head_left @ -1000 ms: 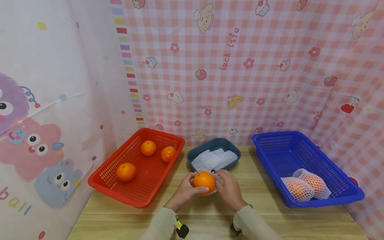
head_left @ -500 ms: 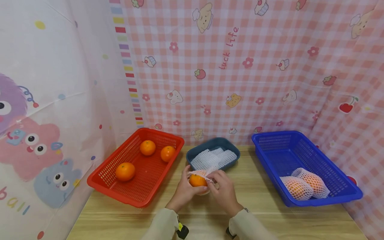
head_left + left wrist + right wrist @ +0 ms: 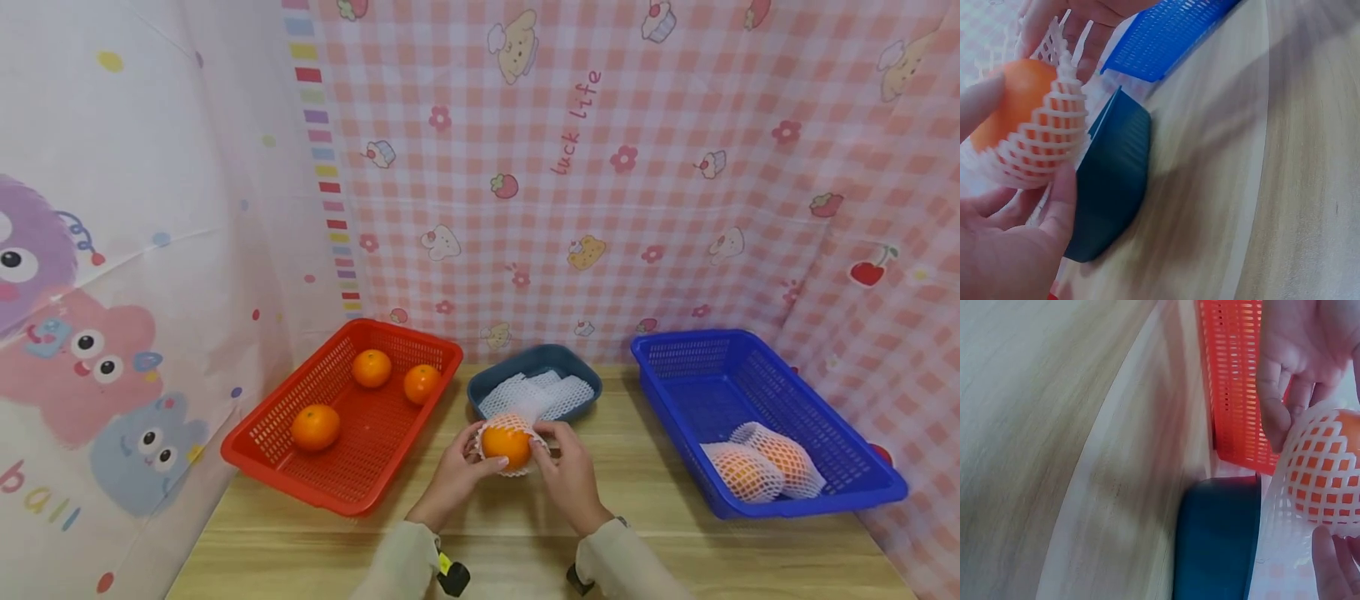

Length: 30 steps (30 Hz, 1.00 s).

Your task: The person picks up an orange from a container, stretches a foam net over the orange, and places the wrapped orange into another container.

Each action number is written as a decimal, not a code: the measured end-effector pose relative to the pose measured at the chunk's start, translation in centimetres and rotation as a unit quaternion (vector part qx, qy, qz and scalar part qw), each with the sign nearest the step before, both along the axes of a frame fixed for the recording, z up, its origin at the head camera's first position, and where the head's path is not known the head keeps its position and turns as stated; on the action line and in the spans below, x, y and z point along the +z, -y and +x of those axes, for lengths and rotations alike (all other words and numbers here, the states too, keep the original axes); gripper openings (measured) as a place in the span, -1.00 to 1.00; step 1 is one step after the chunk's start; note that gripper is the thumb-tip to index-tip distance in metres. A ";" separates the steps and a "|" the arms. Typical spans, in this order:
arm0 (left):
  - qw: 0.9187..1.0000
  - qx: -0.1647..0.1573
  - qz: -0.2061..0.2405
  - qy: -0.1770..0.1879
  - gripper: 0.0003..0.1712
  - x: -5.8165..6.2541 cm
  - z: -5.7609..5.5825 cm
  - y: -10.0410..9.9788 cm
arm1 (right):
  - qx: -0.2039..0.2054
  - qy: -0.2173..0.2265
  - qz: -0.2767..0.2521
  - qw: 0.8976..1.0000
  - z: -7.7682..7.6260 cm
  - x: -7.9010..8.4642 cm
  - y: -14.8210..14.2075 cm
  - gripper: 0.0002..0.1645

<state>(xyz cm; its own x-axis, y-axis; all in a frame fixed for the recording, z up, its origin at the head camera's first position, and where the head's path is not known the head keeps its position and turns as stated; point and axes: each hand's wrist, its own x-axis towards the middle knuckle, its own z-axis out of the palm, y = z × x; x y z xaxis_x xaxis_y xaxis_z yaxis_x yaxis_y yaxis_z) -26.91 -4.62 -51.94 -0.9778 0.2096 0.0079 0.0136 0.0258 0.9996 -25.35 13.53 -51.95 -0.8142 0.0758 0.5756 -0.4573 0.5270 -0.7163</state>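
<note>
Left hand (image 3: 454,472) gripping an orange (image 3: 506,447) partly sleeved in white netting (image 3: 513,422), right hand (image 3: 568,475) pinching the netting's edge, dark tray (image 3: 536,358) beyond on bench (image 3: 618,467).

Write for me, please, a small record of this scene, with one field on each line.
Left hand: holds an orange, its thumb on the fruit
Right hand: pinches the white foam net
Net state: partly around the orange, whose near side is bare
Red basket: three bare oranges
Dark tray: more foam nets
Blue basket: two netted oranges
Surface: wood-grain table
</note>
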 end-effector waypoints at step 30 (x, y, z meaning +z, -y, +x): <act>0.993 0.085 0.074 -0.036 -0.12 0.1 -0.5 -0.5 | 0.080 -0.131 0.075 0.985 1.4 -0.6 1.4 -0.81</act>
<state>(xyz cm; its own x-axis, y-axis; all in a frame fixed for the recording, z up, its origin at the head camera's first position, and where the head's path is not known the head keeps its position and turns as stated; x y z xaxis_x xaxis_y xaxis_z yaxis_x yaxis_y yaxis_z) -27.44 -4.17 -51.88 -0.9947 0.0327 0.0976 0.0934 -0.1125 0.9893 -23.96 12.15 -52.56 -0.6308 -0.1434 0.7626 -0.7019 0.5244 -0.4820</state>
